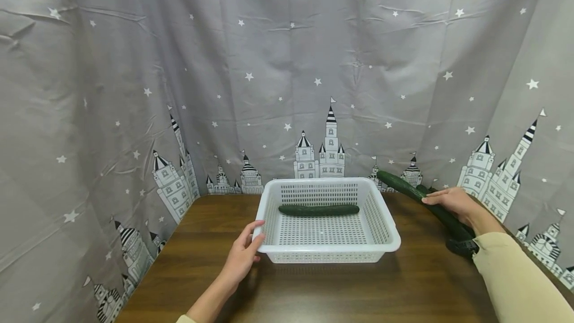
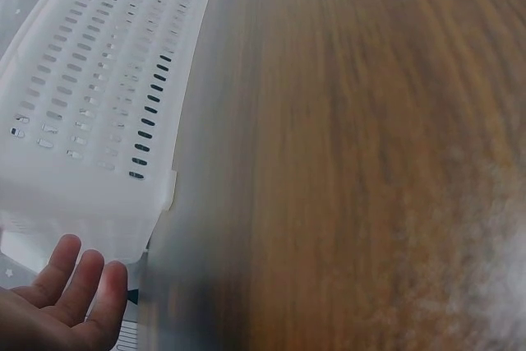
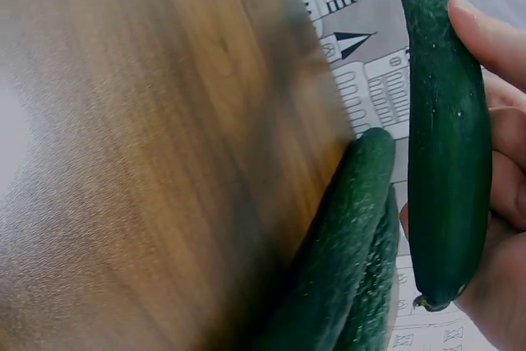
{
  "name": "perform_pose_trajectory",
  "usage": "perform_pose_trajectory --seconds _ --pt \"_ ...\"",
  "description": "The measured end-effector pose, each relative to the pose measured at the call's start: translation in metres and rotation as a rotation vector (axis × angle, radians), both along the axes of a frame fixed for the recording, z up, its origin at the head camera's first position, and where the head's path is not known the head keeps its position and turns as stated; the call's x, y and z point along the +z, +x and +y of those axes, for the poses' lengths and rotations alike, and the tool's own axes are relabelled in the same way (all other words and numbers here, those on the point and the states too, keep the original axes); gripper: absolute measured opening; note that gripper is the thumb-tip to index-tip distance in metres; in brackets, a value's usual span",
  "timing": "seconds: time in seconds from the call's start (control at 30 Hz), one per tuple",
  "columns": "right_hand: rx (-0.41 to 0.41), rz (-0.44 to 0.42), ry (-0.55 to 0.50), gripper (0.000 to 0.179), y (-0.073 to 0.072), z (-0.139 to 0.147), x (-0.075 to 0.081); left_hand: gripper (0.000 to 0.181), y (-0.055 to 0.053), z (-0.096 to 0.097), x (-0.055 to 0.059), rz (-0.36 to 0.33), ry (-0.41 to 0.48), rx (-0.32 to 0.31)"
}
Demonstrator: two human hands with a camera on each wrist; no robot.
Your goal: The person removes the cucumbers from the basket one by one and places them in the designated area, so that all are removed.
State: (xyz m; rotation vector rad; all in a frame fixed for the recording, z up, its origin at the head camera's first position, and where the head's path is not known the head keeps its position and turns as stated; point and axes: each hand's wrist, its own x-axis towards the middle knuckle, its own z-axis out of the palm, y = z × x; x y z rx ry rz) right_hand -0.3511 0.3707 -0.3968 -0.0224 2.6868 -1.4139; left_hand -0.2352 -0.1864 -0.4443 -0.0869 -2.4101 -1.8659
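Observation:
A white perforated plastic basket (image 1: 323, 257) stands on the table, with one dark green cucumber (image 1: 318, 210) lying along its far side. My left hand (image 1: 241, 259) holds the basket's left rim near the front corner, thumb over the edge; in the left wrist view several fingertips (image 2: 111, 281) show beside the basket's end wall. At the right, my right hand (image 1: 459, 206) grips a long cucumber (image 3: 448, 154), raised and slanting toward the basket's far right corner. Below it, two more cucumbers (image 3: 337, 260) lie side by side at the table's right edge, partly cut off by the frame.
The brown wooden table (image 1: 206, 243) bears everything. A grey curtain (image 1: 269, 64) with stars and castles hangs close behind the table and along both sides. A black band (image 1: 464, 247) sits on the right wrist, at the sleeve's end.

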Motion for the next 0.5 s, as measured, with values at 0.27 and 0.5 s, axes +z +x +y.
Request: perform_pose_trajectory --seconds 0.27,0.5 --pt "-0.040 0.019 0.069 0.059 0.008 0.004 -0.010 0.041 0.000 0.001 0.000 0.012 0.000 -0.009" --pt "-0.133 0.021 0.074 0.049 0.011 0.004 -0.020 0.040 0.000 -0.001 -0.003 0.014 0.005 -0.007"
